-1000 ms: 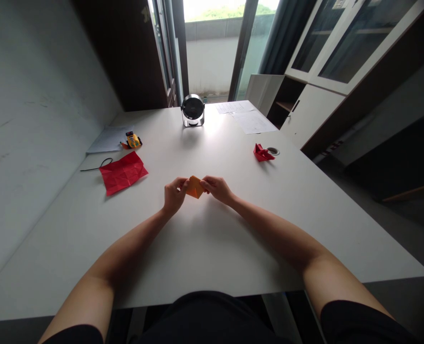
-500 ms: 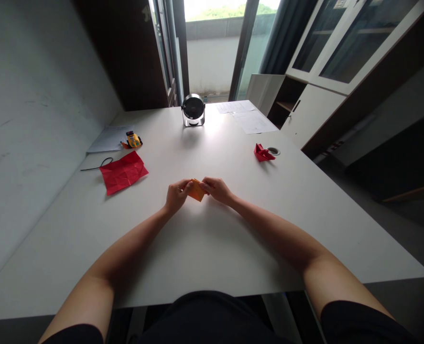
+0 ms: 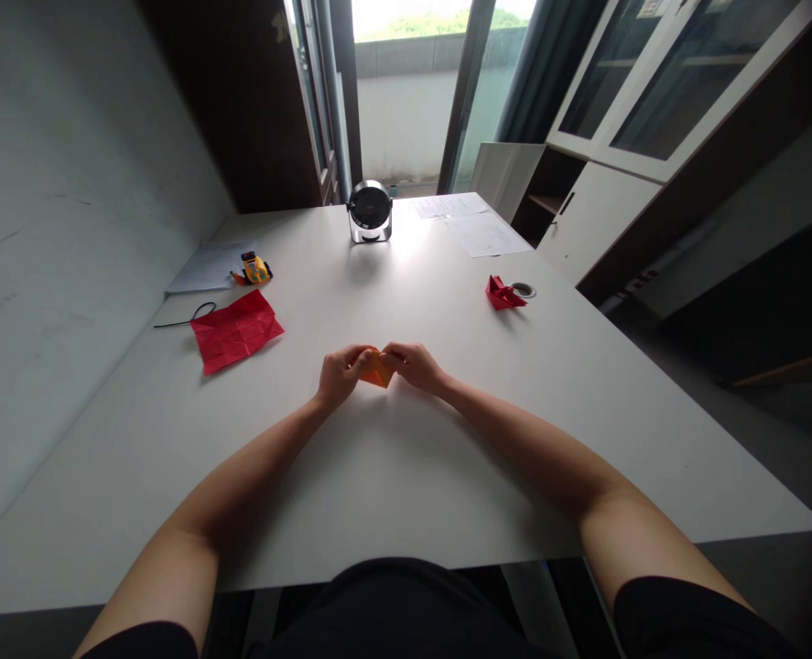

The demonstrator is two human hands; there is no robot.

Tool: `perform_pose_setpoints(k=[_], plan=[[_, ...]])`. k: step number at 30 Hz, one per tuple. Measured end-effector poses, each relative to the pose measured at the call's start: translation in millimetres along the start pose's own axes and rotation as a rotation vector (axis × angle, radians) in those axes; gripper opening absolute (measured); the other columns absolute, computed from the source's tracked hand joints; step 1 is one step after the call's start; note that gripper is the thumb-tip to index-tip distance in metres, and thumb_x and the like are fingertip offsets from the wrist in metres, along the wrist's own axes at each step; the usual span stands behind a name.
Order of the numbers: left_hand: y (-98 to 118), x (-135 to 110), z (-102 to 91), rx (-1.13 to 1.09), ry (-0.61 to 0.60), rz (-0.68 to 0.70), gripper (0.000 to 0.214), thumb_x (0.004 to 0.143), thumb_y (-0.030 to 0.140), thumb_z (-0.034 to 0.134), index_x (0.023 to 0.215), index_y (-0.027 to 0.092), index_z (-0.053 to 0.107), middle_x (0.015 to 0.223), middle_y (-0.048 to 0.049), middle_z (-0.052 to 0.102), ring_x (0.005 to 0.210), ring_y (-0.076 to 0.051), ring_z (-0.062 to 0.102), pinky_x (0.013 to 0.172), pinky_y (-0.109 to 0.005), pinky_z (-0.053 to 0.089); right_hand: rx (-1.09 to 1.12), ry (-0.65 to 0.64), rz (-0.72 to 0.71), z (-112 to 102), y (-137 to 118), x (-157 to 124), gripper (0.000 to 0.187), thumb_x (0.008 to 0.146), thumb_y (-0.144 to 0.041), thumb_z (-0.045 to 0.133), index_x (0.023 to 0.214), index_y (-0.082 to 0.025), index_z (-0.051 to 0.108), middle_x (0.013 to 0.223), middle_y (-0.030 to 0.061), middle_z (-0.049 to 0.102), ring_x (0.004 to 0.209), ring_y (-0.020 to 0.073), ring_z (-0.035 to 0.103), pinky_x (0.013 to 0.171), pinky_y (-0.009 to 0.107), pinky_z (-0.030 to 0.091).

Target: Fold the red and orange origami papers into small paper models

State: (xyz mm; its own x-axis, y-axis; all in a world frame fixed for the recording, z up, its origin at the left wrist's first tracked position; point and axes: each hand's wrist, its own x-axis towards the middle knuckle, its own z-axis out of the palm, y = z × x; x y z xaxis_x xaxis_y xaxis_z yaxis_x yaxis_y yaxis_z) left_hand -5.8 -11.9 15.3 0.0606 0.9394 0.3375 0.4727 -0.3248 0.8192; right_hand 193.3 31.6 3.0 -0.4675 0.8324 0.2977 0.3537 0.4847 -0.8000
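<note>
Nearest, the two bare forearms reach over the table (image 3: 406, 494) from dark sleeves and converge ahead of the body; the left hand (image 3: 341, 373) comes in from one side and the right hand (image 3: 411, 364) from the other, with an orange folded paper (image 3: 378, 373) between them; the paper lies just to the right of the left hand and just to the left of the right hand, touching both, so neither hand is nearer to it; the left hand pinches its left side with the thumb on top, and the right hand grips its upper right part, fingers curled; one free corner points back toward the body, slightly to the right, while the far edge is partly covered by the fingers; which axis is the longer I cannot tell, as the sides are hidden, nor whether that lower corner touches the table.

Farther off, on the left, lies a creased red sheet (image 3: 237, 331), with a thin black cord (image 3: 176, 324) just beside it; on the right, about as far, a red folded paper (image 3: 503, 295) sits next to a pale ring (image 3: 533, 291); beyond the red sheet are a yellow object (image 3: 255, 268) and white papers (image 3: 196, 270); farthest, near the back edge, a round black device (image 3: 370, 208) stands upright on its stand, with printed sheets (image 3: 492, 236) to its right.
</note>
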Motion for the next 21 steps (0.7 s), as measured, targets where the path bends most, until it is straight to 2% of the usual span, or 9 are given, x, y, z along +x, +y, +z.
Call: perform_pose_setpoints(k=[8,14,17,21], plan=[[-0.4,1.9,-0.9,0.034,0.021,0.042,0.030,0.094,0.045,0.057,0.093,0.022,0.077,0.089,-0.0041,0.073,0.079,-0.016,0.066,0.071,-0.027,0.052,-0.047,-0.018,-0.032,0.4,0.0,0.1,0.032,0.090,-0.045,0.056,0.076,-0.018,0.064,0.061,-0.0041,0.052,0.058,0.0099,0.039,0.057,0.023,0.032],[0.0,2.9,-2.1,0.073,0.068,0.089,0.027,0.094,0.042,0.058,0.089,0.022,0.076,0.083,-0.0031,0.065,0.071,-0.014,0.058,0.068,-0.026,0.048,-0.111,-0.062,-0.027,1.1,-2.5,-2.0,0.025,0.082,-0.033,0.059,0.064,-0.019,0.048,0.059,-0.0065,0.040,0.058,0.0088,0.031,0.056,0.023,0.025],[-2.4,3.5,-1.4,0.036,0.048,0.095,0.027,0.095,0.041,0.058,0.086,0.021,0.074,0.082,-0.0027,0.064,0.072,-0.014,0.058,0.068,-0.026,0.047,-0.143,-0.066,-0.036,2.2,0.1,-1.8,0.025,0.082,-0.031,0.057,0.064,-0.018,0.046,0.058,-0.0069,0.039,0.057,0.0085,0.030,0.056,0.023,0.025],[-7.0,4.4,0.5,0.007,0.020,0.090,0.025,0.094,0.041,0.060,0.085,0.020,0.071,0.083,-0.0026,0.065,0.073,-0.015,0.058,0.068,-0.027,0.046,-0.141,-0.040,-0.031,2.1,4.8,-0.6,0.029,0.086,-0.037,0.057,0.065,-0.019,0.047,0.057,-0.0065,0.041,0.057,0.0087,0.032,0.056,0.023,0.026]])
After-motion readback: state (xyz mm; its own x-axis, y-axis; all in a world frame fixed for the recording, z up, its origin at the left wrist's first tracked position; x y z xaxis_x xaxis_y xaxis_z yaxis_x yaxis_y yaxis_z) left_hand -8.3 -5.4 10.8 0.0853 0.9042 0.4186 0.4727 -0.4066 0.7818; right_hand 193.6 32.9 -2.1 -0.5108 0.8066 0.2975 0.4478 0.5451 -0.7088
